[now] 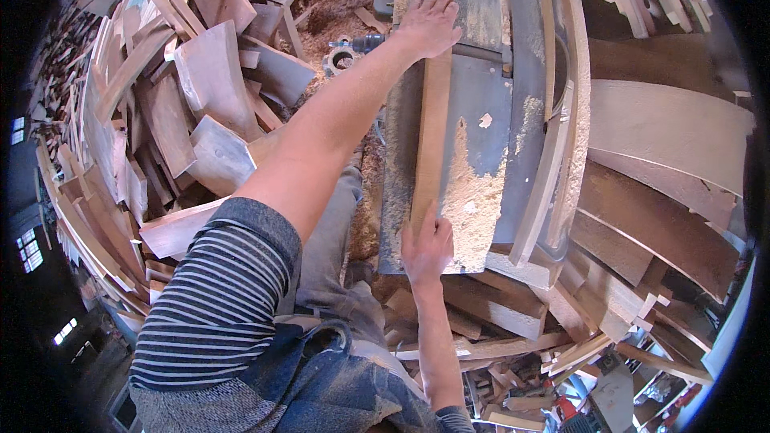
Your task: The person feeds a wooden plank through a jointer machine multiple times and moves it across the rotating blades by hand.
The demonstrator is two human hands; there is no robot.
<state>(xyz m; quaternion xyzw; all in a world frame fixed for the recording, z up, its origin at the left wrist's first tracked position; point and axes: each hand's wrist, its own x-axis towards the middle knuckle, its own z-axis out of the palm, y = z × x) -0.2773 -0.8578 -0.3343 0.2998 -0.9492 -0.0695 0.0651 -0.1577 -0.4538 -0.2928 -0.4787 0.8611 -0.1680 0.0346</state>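
Striped sleeve (216, 297) nearest; board (435, 116) under flat left grip (431, 24), touching right grip (427, 248) (hold unclear).

Centre bright under diffuse light; window panes (30, 250) glare white at dim left edge; fisheye curves the planks (666, 136) at right, black vignette in corners.

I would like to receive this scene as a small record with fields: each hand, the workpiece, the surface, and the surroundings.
Left hand: palm down, fingers spread, on the workpiece
Right hand: at the workpiece's near end; exact grip unclear
Workpiece: long, narrow, light-brown wooden strip
Surface: flat, grey metal table, under the strip
On surface: pale, fine sawdust, thick beside the right hand
Left side: heaped brown wooden boards
Right side: broad, brown wooden planks
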